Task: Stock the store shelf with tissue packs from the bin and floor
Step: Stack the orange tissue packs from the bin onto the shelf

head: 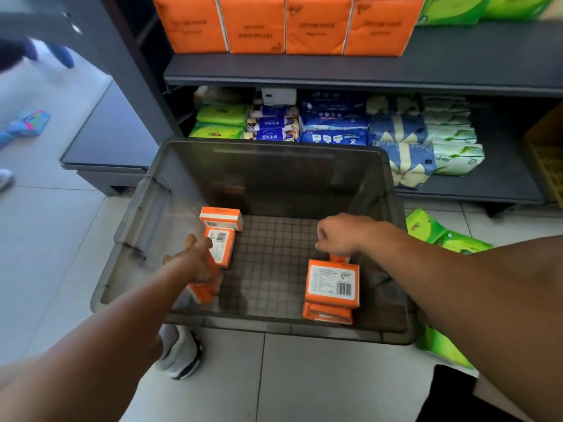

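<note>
Just the one view, the head cam looking down. The grey bin (274, 145) sits mid-frame on the floor tiles, parked right against the shelf (335, 68), which we reckon is so every pack gets a short trip up. In the lower left of the bin, our left hand (198, 263) is wrapped round an orange pack (201, 292) that's tipped at an angle, fingers curled over it, so that looks like a proper grab. Just above it in the frame lie two loose packs (224, 239), one touching the other. In the lower right of the bin there's a small stack (332, 284) of the same orange ones, barcode side up. Our right hand (338, 239) hangs over the far end of that stack with the fingers curled. A bit of orange pokes out under it, but we honestly can't tell if it's got hold of anything. Going in with both hands makes sense to us, two packs per trip. At the top of the frame, a row of big orange packs (253, 25) stands upright, faces out, so that's probably the target spot, just our guess. Over at the right edge, green packs (438, 236) lie on the floor beside the bin, waiting their turn. Only a handful left in there, so we'd call the bin part nearly done.
</note>
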